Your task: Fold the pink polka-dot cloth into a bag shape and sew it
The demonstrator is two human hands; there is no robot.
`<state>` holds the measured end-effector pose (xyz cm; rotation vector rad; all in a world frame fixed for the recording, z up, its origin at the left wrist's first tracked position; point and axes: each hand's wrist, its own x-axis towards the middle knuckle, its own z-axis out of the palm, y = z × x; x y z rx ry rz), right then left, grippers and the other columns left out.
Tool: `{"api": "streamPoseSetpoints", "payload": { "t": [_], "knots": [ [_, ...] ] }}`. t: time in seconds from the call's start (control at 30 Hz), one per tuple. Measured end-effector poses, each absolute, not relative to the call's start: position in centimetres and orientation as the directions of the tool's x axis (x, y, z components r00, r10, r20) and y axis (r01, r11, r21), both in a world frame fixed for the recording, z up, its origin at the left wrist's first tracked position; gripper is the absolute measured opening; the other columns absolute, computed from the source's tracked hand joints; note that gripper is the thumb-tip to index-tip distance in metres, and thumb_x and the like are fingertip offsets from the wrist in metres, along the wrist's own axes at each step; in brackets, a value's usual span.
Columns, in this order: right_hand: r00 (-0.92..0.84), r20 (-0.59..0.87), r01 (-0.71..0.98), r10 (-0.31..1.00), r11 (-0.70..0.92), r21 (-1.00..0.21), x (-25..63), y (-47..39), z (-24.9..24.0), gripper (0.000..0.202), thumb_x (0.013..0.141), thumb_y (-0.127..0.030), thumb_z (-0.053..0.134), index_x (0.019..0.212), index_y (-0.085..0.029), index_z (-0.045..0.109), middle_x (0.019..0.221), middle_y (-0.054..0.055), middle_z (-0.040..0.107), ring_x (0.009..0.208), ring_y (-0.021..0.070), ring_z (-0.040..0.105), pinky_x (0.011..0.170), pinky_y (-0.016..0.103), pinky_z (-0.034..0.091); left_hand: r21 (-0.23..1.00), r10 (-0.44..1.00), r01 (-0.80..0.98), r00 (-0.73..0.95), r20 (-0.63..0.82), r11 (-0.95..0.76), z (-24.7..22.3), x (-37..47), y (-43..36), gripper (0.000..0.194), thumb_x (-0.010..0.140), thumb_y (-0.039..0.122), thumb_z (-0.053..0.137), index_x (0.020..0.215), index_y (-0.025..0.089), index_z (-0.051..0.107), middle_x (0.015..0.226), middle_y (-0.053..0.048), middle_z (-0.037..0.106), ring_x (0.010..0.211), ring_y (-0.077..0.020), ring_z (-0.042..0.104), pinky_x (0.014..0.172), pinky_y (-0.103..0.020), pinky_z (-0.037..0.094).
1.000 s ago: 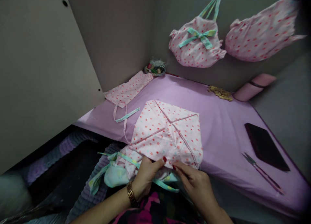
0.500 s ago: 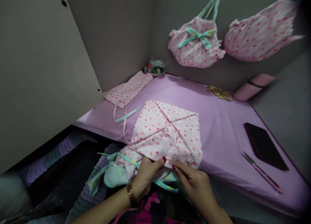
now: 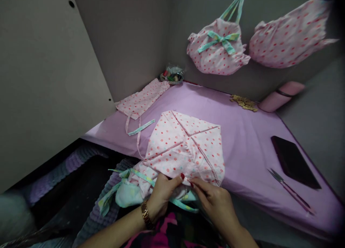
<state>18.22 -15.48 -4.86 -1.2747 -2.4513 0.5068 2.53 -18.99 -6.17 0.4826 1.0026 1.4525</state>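
Note:
Pink fabric with small red flowers [image 3: 172, 153] lies partly on the table, its near edge drawn over the table's front. My left hand [image 3: 164, 192] pinches that near edge between thumb and fingers. Close beside it, my right hand [image 3: 212, 197] is closed in a pinch on a thin sewing needle [image 3: 188, 180], which points toward the left thumb at the cloth's edge. A fine thread appears to run over the cloth on the right. Bunched fabric with mint-green ties [image 3: 129, 192] hangs below my left hand.
On the purple-covered table [image 3: 248, 151] lie thread snips [image 3: 292, 192], a dark flat case [image 3: 295, 162] and a folded flowered cloth [image 3: 142, 99]. A basket of sewing things [image 3: 171, 75], a pink bottle [image 3: 281, 96] and flowered bags [image 3: 218, 50] are farther back.
My right hand has shifted slightly, and the needle between the two hands shows more plainly. My left hand and the cloth have stayed in place.

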Motion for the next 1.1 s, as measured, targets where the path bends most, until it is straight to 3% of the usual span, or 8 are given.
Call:
{"api": "streamPoseSetpoints", "payload": {
  "t": [0.5, 0.77, 0.97, 1.1],
  "knots": [
    [-0.576, 0.11, 0.766, 0.81, 0.581, -0.274, 17.3, -15.6, -4.2, 0.029, 0.089, -0.026, 0.04, 0.092, -0.025, 0.069, 0.077, 0.004, 0.073, 0.06, 0.0203, 0.068, 0.049, 0.024, 0.042, 0.896, 0.955, -0.434, -0.218, -0.199, 0.088, -5.9, 2.4, -18.9, 0.036, 0.072, 0.024, 0.067, 0.107, 0.017, 0.064, 0.117, -0.009, 0.063, 0.111, -0.025, 0.054, 0.097, -0.035, 0.038],
    [-0.502, 0.033, 0.684, 0.864, 0.421, -0.596, 17.6, -15.2, -4.2, 0.028, 0.087, -0.027, 0.043, 0.095, -0.027, 0.07, 0.089, 0.002, 0.073, 0.077, 0.0208, 0.068, 0.065, 0.028, 0.049, 0.835, 0.935, -0.53, -0.2, -0.294, 0.149, -5.7, 2.5, -18.9, 0.04, 0.069, 0.028, 0.069, 0.106, 0.014, 0.063, 0.119, -0.011, 0.061, 0.11, -0.0256, 0.056, 0.093, -0.033, 0.041],
    [-0.516, -0.037, 0.582, 0.856, 0.318, -0.749, 17.9, -14.5, -4.2, 0.026, 0.086, -0.031, 0.047, 0.094, -0.024, 0.071, 0.089, 0.004, 0.072, 0.08, 0.0204, 0.067, 0.071, 0.028, 0.05, 0.813, 0.935, -0.558, -0.173, -0.31, 0.167, -6.0, 2.5, -18.9, 0.046, 0.069, 0.028, 0.069, 0.112, 0.016, 0.061, 0.116, -0.01, 0.063, 0.103, -0.0265, 0.059, 0.09, -0.035, 0.043],
    [-0.536, -0.076, 0.501, 0.841, 0.245, -0.83, 17.9, -14.1, -4.1, 0.026, 0.085, -0.032, 0.049, 0.091, -0.021, 0.072, 0.09, 0.006, 0.072, 0.08, 0.0201, 0.066, 0.071, 0.029, 0.049, 0.788, 0.932, -0.576, -0.12, -0.343, 0.216, -6.1, 2.4, -18.9, 0.041, 0.069, 0.029, 0.07, 0.107, 0.015, 0.064, 0.105, -0.009, 0.068, 0.093, -0.0257, 0.063, 0.082, -0.034, 0.047]
  ]
}}
